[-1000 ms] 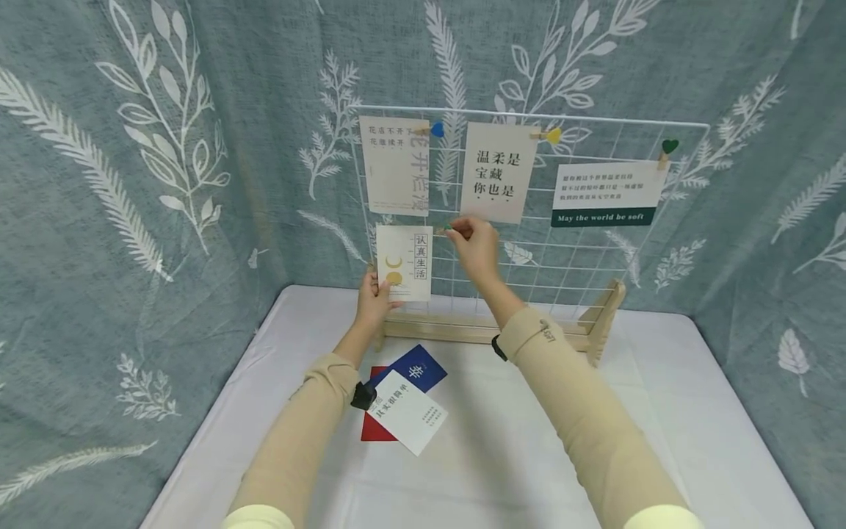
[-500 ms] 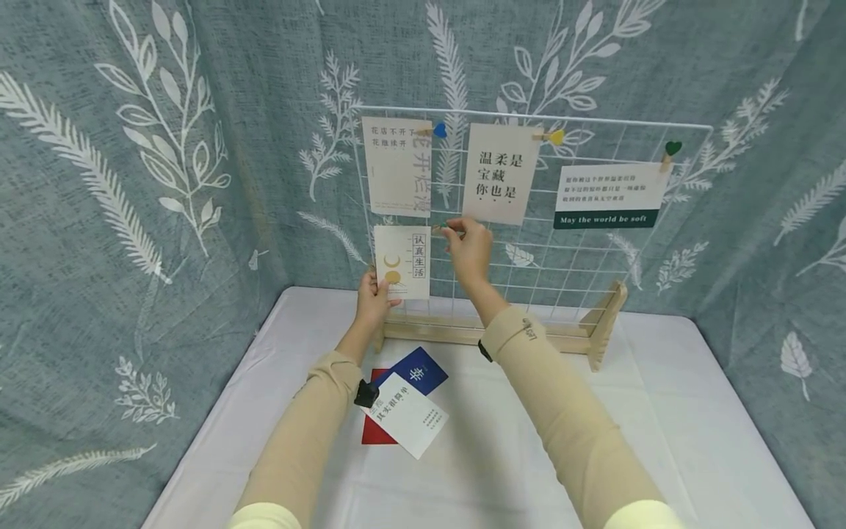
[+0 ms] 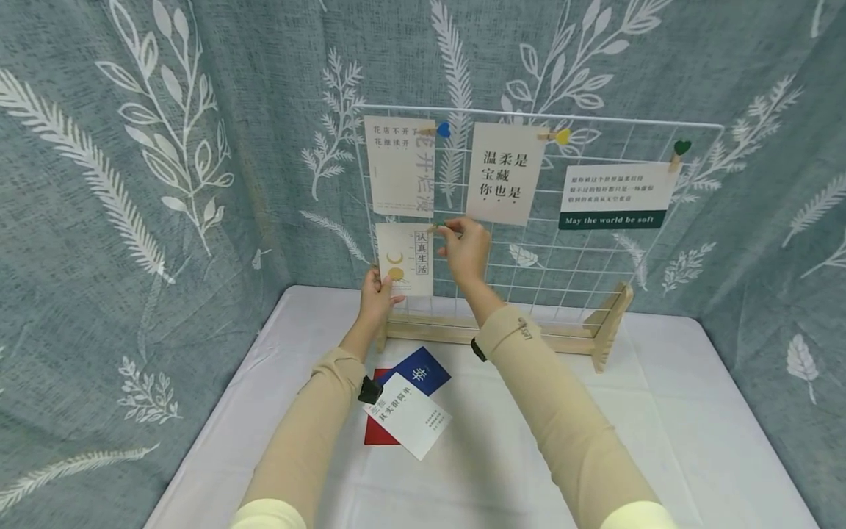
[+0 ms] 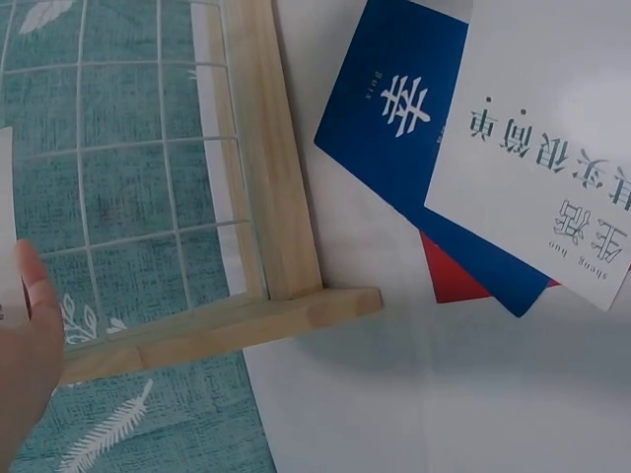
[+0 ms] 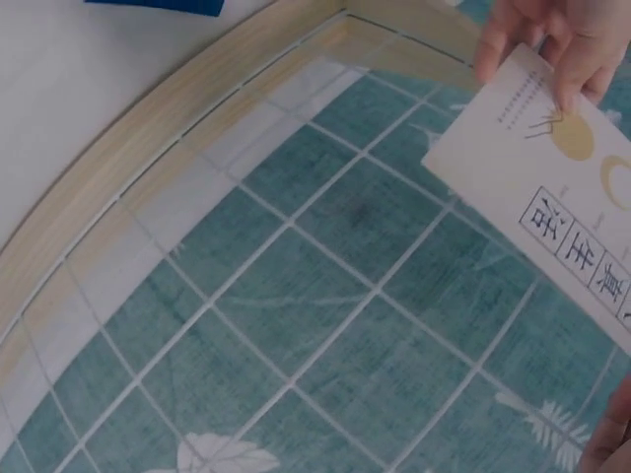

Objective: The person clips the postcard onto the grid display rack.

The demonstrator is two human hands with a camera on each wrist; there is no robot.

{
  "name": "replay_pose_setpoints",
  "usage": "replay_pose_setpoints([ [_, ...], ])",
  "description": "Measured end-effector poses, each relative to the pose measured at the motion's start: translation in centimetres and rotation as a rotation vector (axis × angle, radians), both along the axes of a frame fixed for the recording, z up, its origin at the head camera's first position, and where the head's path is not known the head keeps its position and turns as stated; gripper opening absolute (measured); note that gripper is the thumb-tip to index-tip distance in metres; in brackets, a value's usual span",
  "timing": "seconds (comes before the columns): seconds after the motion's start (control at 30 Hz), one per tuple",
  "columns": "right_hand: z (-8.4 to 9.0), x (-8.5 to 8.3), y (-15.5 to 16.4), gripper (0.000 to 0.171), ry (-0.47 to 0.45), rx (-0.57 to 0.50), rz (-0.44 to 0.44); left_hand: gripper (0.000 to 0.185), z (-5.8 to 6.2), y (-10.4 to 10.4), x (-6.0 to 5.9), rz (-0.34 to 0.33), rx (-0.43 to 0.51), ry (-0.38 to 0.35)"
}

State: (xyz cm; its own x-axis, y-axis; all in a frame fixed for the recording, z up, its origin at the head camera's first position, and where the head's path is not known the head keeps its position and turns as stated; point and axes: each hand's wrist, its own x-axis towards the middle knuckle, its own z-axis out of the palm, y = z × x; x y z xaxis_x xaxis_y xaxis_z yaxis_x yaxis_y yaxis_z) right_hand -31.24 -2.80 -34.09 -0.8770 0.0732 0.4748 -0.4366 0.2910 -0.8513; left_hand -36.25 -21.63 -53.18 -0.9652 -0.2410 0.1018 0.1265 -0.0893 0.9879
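Note:
A white wire grid stands on a wooden base at the back of the table. My left hand pinches the lower left corner of a cream card with a moon drawing and holds it against the grid. The right wrist view shows the same card with the left hand's fingers on its edge. My right hand pinches a small wooden clip at the card's upper right corner. Three other cards hang clipped along the top row.
A blue card, a white card and a red card lie stacked on the white table in front of the base. Leaf-print fabric closes in the left, back and right sides.
My right hand has moved the clip a little left, up to the card's upper right corner. The left hand keeps holding the card in place.

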Motion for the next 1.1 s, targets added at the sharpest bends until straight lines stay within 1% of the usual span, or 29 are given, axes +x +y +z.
replay_pose_setpoints([
  [0.03,0.0,-0.1,-0.1,0.020,-0.005,-0.008,0.003,0.019,0.8,0.3,0.6,0.007,-0.013,-0.019],
  [0.1,0.0,-0.2,-0.1,0.020,-0.014,-0.027,0.012,0.016,2.1,0.8,1.5,0.018,-0.030,0.017],
  [0.13,0.1,-0.2,-0.3,0.020,-0.017,-0.041,0.014,0.014,2.6,0.9,1.9,0.021,-0.045,0.017],
  [0.17,0.1,-0.2,-0.4,0.020,-0.020,-0.056,0.014,0.012,1.6,0.5,0.8,0.038,-0.067,0.034],
  [0.2,0.1,-0.2,-0.5,0.020,-0.022,-0.067,0.010,0.010,1.8,0.6,1.0,0.049,-0.080,0.061],
  [0.23,0.1,-0.2,-0.5,0.020,-0.025,-0.079,0.006,0.011,2.2,0.7,1.2,0.055,-0.087,0.076],
  [0.27,0.1,-0.2,-0.6,0.020,-0.027,-0.087,0.003,0.011,2.7,0.8,1.4,0.065,-0.100,0.071],
  [0.3,0.1,-0.2,-0.6,0.021,-0.029,-0.094,0.001,0.016,3.0,0.9,1.5,0.068,-0.116,0.050],
  [0.33,0.0,-0.2,-0.7,0.021,-0.030,-0.093,0.001,0.020,3.6,1.1,1.8,0.082,-0.133,0.015],
  [0.4,0.0,-0.1,-0.7,0.022,-0.034,-0.087,0.010,0.022,3.2,1.0,1.5,0.111,-0.111,0.059],
  [0.43,-0.1,-0.1,-0.7,0.022,-0.037,-0.083,0.015,0.022,3.2,1.1,1.6,0.131,-0.107,0.076],
  [0.47,-0.1,0.0,-0.7,0.022,-0.039,-0.077,0.019,0.023,4.0,1.3,2.1,0.147,-0.128,0.040],
  [0.5,-0.2,0.0,-0.7,0.022,-0.040,-0.069,0.019,0.023,4.2,1.5,2.4,0.172,-0.144,0.043],
  [0.57,-0.3,0.1,-0.7,0.022,-0.048,-0.060,0.021,0.022,5.5,2.1,3.7,0.219,-0.181,0.028],
  [0.67,-0.4,0.3,-0.5,0.023,-0.051,-0.048,0.019,0.031,9.8,3.8,7.2,0.224,-0.290,-0.132],
  [0.7,-0.4,0.3,-0.4,0.023,-0.050,-0.041,0.014,0.032,10.7,4.2,7.9,0.231,-0.303,-0.143],
  [0.77,-0.3,0.4,-0.2,0.023,-0.041,-0.020,0.003,0.036,11.7,4.6,8.9,0.226,-0.311,-0.161],
  [0.8,-0.3,0.5,-0.1,0.023,-0.038,-0.009,-0.002,0.036,11.9,4.6,9.1,0.232,-0.315,-0.154],
  [0.83,-0.3,0.5,0.0,0.022,-0.033,0.003,-0.008,0.036,11.7,4.5,9.1,0.242,-0.311,-0.142],
  [0.87,-0.3,0.5,0.1,0.022,-0.030,0.011,-0.010,0.035,11.6,4.4,9.3,0.242,-0.295,-0.124],
  [0.9,-0.3,0.6,0.2,0.021,-0.024,0.027,-0.016,0.033,10.6,3.9,8.5,0.267,-0.278,-0.078],
  [0.93,-0.3,0.7,0.3,0.021,-0.019,0.038,-0.018,0.033,9.8,3.6,7.9,0.273,-0.276,-0.064],
  [1.03,-0.2,1.2,0.6,0.021,-0.013,0.052,-0.002,0.034,8.2,2.7,6.6,0.287,-0.276,-0.029],
  [1.07,-0.2,1.3,0.7,0.021,-0.012,0.055,0.003,0.034,8.4,2.6,7.0,0.283,-0.271,-0.009],
  [1.1,-0.1,1.5,0.8,0.021,-0.009,0.058,0.009,0.035,8.3,2.6,6.7,0.289,-0.271,-0.011],
])
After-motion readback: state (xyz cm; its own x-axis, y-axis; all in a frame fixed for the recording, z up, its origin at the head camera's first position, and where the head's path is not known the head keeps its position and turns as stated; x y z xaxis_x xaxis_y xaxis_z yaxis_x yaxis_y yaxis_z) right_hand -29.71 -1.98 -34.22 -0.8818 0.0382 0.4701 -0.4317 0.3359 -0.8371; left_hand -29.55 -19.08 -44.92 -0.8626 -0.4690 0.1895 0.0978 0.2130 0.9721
